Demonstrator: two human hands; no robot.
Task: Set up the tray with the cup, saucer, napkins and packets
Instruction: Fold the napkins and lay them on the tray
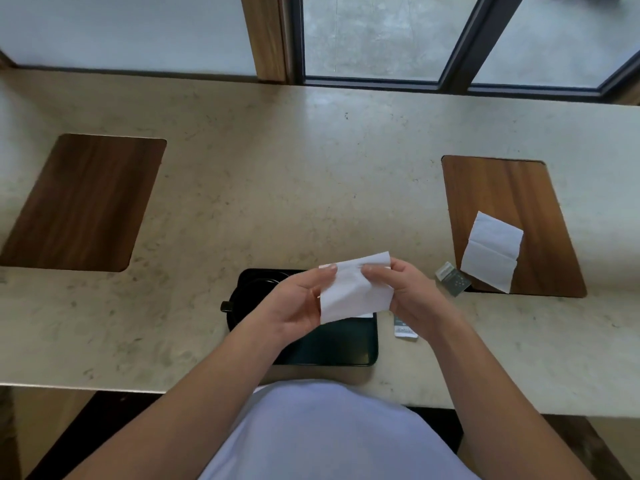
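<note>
At the lower centre of the frame, the left hand [294,299] and right hand [412,292] pinch a white napkin [353,289] above the black tray [332,344], where a dark cup [249,292] seemingly sits. Still off the tray: another napkin [491,251] at right, plus two packets [452,278] [404,329].

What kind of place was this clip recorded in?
Probably a café or hotel lounge counter by a window: a long pale stone countertop with inset dark wooden panels, large dark-framed glass panes behind it, and a black rectangular serving tray.
</note>
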